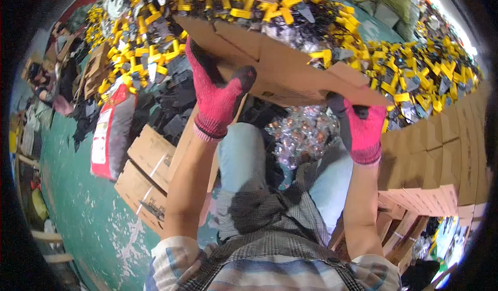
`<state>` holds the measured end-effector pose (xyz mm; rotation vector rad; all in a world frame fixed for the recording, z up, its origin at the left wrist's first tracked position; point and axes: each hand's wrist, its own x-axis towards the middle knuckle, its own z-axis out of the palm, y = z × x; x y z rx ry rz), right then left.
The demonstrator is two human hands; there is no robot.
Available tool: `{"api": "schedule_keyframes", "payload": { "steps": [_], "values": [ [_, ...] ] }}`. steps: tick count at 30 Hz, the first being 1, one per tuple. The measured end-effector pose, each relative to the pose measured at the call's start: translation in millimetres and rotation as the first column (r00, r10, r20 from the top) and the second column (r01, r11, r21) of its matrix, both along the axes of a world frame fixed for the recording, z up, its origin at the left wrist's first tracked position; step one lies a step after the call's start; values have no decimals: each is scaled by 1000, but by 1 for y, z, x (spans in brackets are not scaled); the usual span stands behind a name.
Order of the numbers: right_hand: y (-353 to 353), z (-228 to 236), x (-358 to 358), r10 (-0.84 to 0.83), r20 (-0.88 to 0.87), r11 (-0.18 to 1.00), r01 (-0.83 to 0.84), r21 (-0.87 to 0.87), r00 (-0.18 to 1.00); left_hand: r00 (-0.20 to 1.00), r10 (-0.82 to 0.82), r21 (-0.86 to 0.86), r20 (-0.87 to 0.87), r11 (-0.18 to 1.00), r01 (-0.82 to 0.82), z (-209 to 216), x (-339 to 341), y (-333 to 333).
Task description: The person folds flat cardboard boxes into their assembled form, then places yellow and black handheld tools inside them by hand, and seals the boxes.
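Note:
In front of me a brown cardboard box (290, 73) is held up at a tilt, partly folded, with flaps on its long edges. My left hand (220, 93), in a pink knit glove with black palm and fingertips, meets its left end. The fingers are stretched along that edge, and the thumb stands well apart against the cardboard. At the right end my right hand (360, 127), gloved the same way, grips the lower edge; its fingertips are partly hidden by the flap. Below the box, between my knees, lies a heap of small clear-wrapped pieces (303, 132).
Piles of yellow and black plastic parts (423, 73) spread ahead and right. Tied bundles of flat cartons (150, 158) lie left beside a red-and-grey sack (111, 135). Stacked cartons (425, 151) stand at my right. Another person (41, 80) is at the far left. The floor (78, 187) is green.

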<state>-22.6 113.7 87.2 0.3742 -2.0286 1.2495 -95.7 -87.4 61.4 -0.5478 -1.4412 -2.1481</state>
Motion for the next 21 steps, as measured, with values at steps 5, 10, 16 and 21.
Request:
{"api": "schedule_keyframes", "payload": {
  "steps": [5,10,16,21],
  "values": [
    [21,-10,42,-39,145,951,-8,308,989,991,92,-44,102,995,-88,-37,10,42],
    [43,-82,62,-164,200,939,91,331,966,883,-187,-18,431,976,216,-79,29,51],
    [75,-74,52,120,700,981,-191,24,704,779,-571,-148,259,774,616,-97,49,41],
    [32,-95,28,223,527,874,71,-481,820,842,-117,-449,526,803,392,-82,55,47]
  ]
}}
